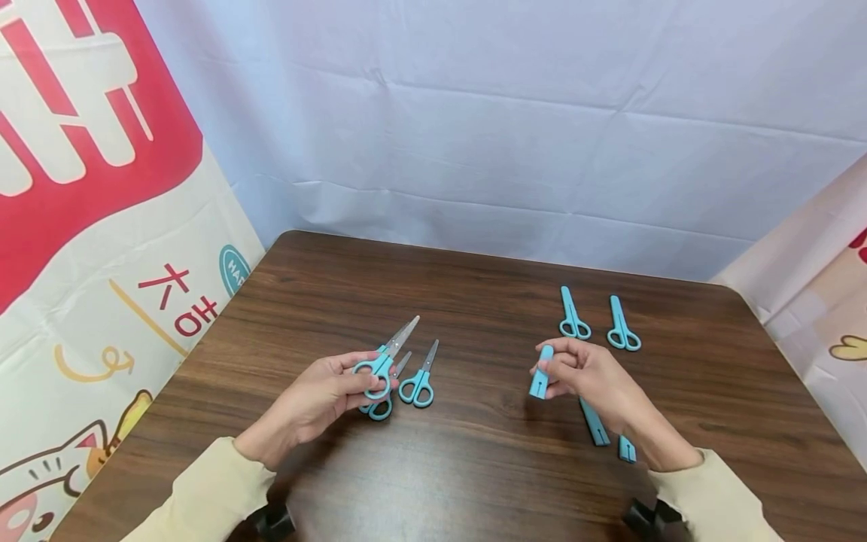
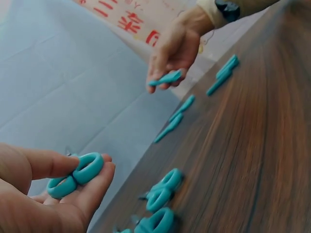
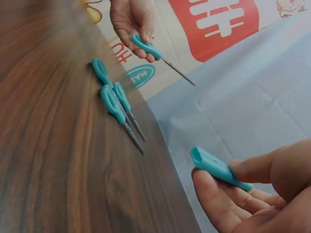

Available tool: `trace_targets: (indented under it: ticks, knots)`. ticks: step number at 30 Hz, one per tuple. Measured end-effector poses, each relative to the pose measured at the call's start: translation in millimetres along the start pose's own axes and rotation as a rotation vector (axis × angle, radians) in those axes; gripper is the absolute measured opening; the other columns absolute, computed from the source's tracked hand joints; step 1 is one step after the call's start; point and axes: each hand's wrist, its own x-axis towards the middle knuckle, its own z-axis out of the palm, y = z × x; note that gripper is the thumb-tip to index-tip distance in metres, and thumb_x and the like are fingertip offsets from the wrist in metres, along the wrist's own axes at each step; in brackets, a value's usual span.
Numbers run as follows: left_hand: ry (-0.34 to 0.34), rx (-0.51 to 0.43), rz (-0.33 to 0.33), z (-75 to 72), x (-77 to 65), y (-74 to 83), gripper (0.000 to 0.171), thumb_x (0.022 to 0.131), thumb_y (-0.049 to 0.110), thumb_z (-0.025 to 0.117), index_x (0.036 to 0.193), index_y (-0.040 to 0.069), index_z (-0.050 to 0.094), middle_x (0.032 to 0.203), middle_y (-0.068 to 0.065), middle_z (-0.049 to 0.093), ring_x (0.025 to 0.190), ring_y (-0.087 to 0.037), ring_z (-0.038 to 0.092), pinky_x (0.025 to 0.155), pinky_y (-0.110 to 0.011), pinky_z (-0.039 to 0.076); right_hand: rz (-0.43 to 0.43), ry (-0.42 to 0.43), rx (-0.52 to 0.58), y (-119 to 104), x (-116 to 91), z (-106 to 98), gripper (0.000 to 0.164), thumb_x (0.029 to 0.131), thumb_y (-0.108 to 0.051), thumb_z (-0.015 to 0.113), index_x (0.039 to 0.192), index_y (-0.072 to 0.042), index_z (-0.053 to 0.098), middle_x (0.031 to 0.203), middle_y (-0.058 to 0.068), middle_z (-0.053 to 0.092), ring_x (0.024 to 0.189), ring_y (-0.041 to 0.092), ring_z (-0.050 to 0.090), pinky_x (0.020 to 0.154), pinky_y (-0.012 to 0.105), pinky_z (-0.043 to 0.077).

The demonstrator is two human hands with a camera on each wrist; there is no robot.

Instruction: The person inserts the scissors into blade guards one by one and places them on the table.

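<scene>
My left hand [image 1: 318, 399] pinches a pair of scissors [image 1: 383, 364] by its light blue handles, thumb on top. Its bare metal blades point up and away, raised above the table. Below and beside that hand lie bare-bladed scissors [image 1: 416, 388]; others [image 1: 380, 409] there are partly hidden by the hand. Between thumb and fingers, my right hand [image 1: 596, 376] holds a light blue blade cover [image 1: 539, 382] off the table. In the right wrist view, the slotted mouth of the cover [image 3: 216, 167] faces the held scissors [image 3: 148, 47]. A gap separates the two hands.
Two covered pairs of scissors, one [image 1: 573, 315] left of the other [image 1: 622, 325], lie beyond my right hand. Two loose blade covers [image 1: 594, 423] [image 1: 627, 449] lie under and beside the right wrist. The dark wooden table [image 1: 488, 467] meets a pale curtain [image 1: 508, 150] behind.
</scene>
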Motion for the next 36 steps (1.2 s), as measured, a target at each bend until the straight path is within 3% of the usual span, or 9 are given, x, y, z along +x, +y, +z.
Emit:
trace_targets:
  ticks: [9, 15, 22, 36]
  knots:
    - [0.001, -0.031, -0.036, 19.7, 5.6, -7.9, 0.061, 0.098, -0.006, 0.062, 0.151, -0.016, 0.033, 0.123, -0.025, 0.068, 0.100, -0.018, 0.073, 0.092, -0.031, 0.058, -0.025, 0.036, 0.123, -5.9, 15.6, 4.7, 0.034, 0.108, -0.018, 0.056, 0.130, 0.007, 0.050, 0.117, 0.023, 0.065, 0.095, 0.026, 0.071, 0.092, 0.047, 0.059]
    - [-0.032, -0.067, -0.040, 32.4, 9.9, -14.1, 0.061, 0.097, -0.008, 0.062, 0.149, -0.017, 0.034, 0.128, -0.033, 0.063, 0.113, -0.030, 0.070, 0.097, -0.035, 0.057, -0.078, 0.029, 0.190, -10.2, 27.3, 11.8, 0.036, 0.109, -0.018, 0.055, 0.134, 0.007, 0.047, 0.117, 0.019, 0.068, 0.096, 0.021, 0.071, 0.093, 0.042, 0.059]
    - [-0.066, -0.072, -0.033, 48.4, 16.9, -21.6, 0.058, 0.095, -0.009, 0.063, 0.147, -0.018, 0.039, 0.130, -0.035, 0.062, 0.115, -0.031, 0.069, 0.099, -0.037, 0.056, -0.138, 0.061, 0.279, -13.8, 40.8, 21.0, 0.038, 0.108, -0.015, 0.056, 0.141, 0.002, 0.046, 0.118, 0.015, 0.068, 0.094, 0.019, 0.069, 0.090, 0.036, 0.060]
    - [-0.104, -0.077, -0.063, 62.5, 25.0, -27.5, 0.050, 0.097, -0.009, 0.063, 0.143, -0.016, 0.045, 0.132, -0.039, 0.057, 0.114, -0.033, 0.070, 0.098, -0.038, 0.056, -0.125, 0.062, 0.364, -19.0, 48.4, 28.0, 0.033, 0.109, -0.010, 0.053, 0.138, 0.003, 0.045, 0.113, 0.008, 0.071, 0.093, 0.016, 0.068, 0.089, 0.032, 0.060]
